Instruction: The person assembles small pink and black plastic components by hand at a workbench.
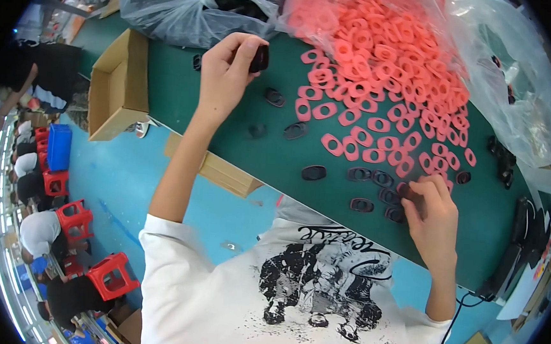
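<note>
Black oval rings (362, 205) by the table's (245, 151) near edge could be swept off by the narrowed right hand (435, 215), contents unclear, while the left hand (228, 60) grips a black part (260, 58).

Passage lies on the near left; the far and right sides are crowded.
We have a lane over the green table (241, 153) between our left forearm (186, 166) and the dark rings (361, 205), dotted by a few loose black pieces (314, 173). Pink rings (383, 52) heap up beyond, bags (184, 12) wall the far edge, a carton (135, 76) blocks the left, and our right hand (431, 208) fills the space beside the dark rings.
</note>
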Demonstrator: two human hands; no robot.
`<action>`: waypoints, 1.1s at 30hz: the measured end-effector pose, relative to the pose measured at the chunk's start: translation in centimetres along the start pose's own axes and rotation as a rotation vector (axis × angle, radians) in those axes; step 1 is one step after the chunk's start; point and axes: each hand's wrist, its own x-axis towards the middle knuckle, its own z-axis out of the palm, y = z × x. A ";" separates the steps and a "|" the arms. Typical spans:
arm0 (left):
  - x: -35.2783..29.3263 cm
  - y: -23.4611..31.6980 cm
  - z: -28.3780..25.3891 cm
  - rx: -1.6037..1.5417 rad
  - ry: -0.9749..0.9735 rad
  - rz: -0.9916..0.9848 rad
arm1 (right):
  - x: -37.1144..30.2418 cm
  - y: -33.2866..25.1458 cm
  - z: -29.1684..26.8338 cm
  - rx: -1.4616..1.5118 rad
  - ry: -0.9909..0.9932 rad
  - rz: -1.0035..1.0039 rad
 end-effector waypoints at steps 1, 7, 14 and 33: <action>0.2 -0.2 -0.1 -0.130 -0.032 -0.044 | -0.1 0.0 0.0 0.006 0.002 0.016; 1.1 -1.6 -0.7 -0.651 -0.114 -0.344 | -0.2 0.0 0.6 -0.032 0.018 -0.004; 0.2 -1.7 -0.8 -0.847 -0.161 -0.358 | -3.9 -8.3 1.5 0.320 0.072 -0.543; -4.3 -3.4 -2.1 0.516 -0.106 0.333 | 4.4 -13.6 12.4 -0.118 0.041 -0.538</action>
